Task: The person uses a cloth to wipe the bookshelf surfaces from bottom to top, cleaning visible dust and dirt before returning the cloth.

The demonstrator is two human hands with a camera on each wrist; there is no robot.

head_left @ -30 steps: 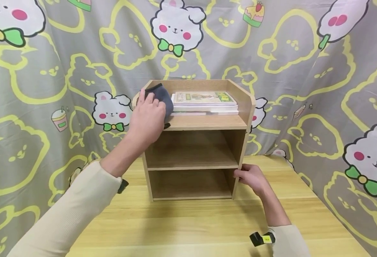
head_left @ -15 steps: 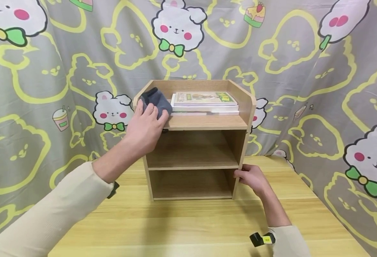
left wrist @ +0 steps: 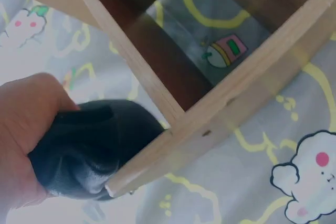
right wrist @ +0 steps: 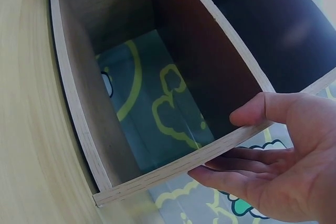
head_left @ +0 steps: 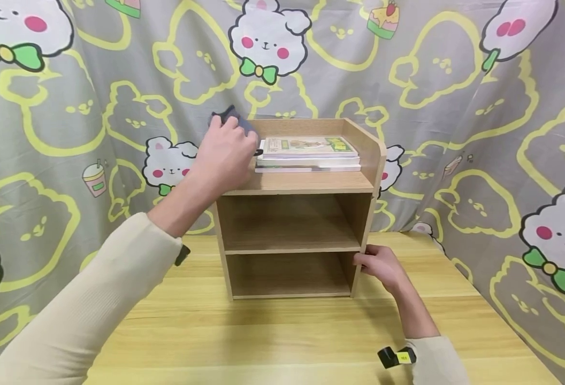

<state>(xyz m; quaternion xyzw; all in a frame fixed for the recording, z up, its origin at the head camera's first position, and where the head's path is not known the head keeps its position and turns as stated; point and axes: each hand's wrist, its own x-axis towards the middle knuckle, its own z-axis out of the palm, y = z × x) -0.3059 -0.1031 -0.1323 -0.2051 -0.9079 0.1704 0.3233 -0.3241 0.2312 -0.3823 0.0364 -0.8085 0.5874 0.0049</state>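
Observation:
A small wooden shelf unit (head_left: 297,249) stands in the middle of the head view, its front facing me. My left hand (head_left: 224,155) grips a dark blue-grey cloth (head_left: 239,122) at the top of the unit's left side panel. In the left wrist view, the bunched cloth (left wrist: 89,148) lies against the panel's edge (left wrist: 152,163). My right hand (head_left: 382,267) holds the right side panel lower down. In the right wrist view, its thumb is on the inner side of the panel (right wrist: 173,169) and its fingers are on the outer side.
A stack of books (head_left: 308,155) lies on the top shelf, to the right of the cloth. The unit stands on a light wooden table (head_left: 282,342). A grey curtain (head_left: 133,64) with cartoon figures hangs behind and at both sides.
My left hand and the cloth first came down and forward along the left side panel, then rose to its top. The right hand keeps its hold on the right panel.

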